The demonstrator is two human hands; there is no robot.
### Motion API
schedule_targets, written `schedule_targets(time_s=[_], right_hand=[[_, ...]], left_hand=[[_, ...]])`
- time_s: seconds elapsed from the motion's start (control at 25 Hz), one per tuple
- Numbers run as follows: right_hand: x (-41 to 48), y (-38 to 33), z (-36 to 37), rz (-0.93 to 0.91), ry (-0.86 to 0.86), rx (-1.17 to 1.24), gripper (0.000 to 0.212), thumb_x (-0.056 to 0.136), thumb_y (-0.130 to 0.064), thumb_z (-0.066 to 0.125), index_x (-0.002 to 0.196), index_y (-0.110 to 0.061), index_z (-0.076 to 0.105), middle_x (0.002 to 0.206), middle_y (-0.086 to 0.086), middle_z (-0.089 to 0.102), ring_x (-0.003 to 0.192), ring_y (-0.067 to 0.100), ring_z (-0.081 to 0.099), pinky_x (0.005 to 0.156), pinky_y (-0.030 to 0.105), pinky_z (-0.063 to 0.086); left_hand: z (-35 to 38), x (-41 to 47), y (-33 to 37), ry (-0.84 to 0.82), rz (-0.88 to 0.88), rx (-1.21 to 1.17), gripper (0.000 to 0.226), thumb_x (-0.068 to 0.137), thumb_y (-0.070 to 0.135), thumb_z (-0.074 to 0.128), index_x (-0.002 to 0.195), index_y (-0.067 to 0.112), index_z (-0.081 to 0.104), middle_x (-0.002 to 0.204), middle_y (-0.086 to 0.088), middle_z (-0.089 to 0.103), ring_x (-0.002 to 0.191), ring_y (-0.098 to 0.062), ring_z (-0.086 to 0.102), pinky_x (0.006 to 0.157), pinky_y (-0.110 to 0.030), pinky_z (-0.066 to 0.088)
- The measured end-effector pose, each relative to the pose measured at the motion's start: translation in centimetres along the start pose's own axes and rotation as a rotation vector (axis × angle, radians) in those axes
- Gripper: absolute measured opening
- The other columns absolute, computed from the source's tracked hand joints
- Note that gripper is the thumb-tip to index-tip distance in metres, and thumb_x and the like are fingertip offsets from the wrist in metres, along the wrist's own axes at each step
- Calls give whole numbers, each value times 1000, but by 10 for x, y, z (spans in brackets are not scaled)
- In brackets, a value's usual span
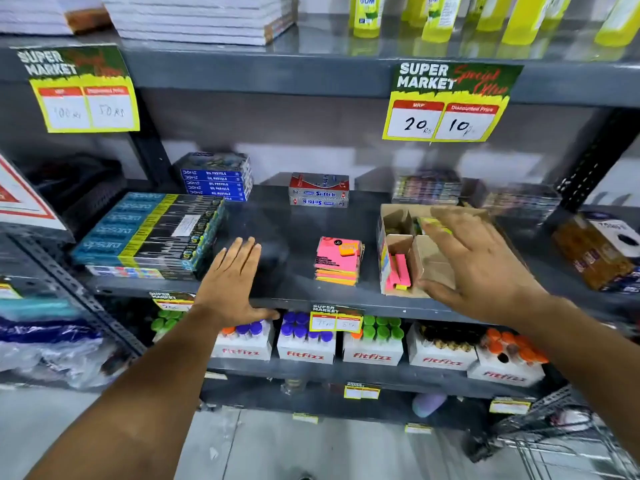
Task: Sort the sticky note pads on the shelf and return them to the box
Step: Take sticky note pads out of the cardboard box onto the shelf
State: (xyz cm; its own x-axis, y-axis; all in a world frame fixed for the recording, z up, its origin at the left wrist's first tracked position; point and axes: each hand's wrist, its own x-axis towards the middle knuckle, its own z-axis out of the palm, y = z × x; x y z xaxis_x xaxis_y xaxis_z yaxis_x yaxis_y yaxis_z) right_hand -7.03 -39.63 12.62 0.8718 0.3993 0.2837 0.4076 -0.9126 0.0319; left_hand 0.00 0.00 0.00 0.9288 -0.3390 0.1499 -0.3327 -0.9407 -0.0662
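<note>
Left hand flat and open over the shelf's front edge, holding nothing. Right hand spread wide above the cardboard box near the shelf's right end, fingers blurred, empty as far as I can tell. Pink pads stand in the box; a stack of sticky notes sits just beside it, mid-shelf

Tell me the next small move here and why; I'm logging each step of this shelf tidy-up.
Probably lower the right hand, which seems to hold a yellow pad at its fingers, into the cardboard box. The hand is already above the open box, where pink pads stand. The stack of pads on the shelf comes after.
</note>
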Motion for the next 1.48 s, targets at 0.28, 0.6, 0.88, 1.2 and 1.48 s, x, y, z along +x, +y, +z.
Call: schedule_targets(time_s=[0.28,0.6,0.88,1.2,1.48], right_hand=[[15,-10,34,38,-324,42,66,81,-65,52,137,-32,42,137,-3,54,120,22,49,90,34,42],[73,-28,50,116,-356,150,73,75,-69,50,139,-36,38,143,-3,46,124,21,47,93,45,45],[127,-36,82,30,-426,194,86,77,-52,70,146,-17,32,150,6,38,132,24,39,104,43,38],[154,-32,99,2,-517,220,98,71,-49,79,148,-14,28,147,9,45,129,26,44,98,34,40],[162,-36,111,-12,-595,177,113,62,-54,82,149,-15,22,146,10,44,126,27,44,93,34,40]], left_hand=[[28,18,-15,-130,36,34,129,62,86,52,149,10,-5,161,-11,1,147,-24,-6,120,-42,-1],[45,27,-21,-107,12,12,117,57,63,70,148,8,20,159,-11,19,145,-26,15,117,-43,16],[43,26,-19,-144,-8,6,119,60,65,64,150,10,8,161,-9,7,146,-24,5,119,-42,8],[39,28,-21,-211,-43,-39,128,56,73,59,149,12,-4,161,-8,-9,146,-24,-10,120,-42,0],[40,28,-30,-166,3,-55,121,55,70,56,150,17,4,162,-5,-1,147,-22,-1,119,-38,3]])
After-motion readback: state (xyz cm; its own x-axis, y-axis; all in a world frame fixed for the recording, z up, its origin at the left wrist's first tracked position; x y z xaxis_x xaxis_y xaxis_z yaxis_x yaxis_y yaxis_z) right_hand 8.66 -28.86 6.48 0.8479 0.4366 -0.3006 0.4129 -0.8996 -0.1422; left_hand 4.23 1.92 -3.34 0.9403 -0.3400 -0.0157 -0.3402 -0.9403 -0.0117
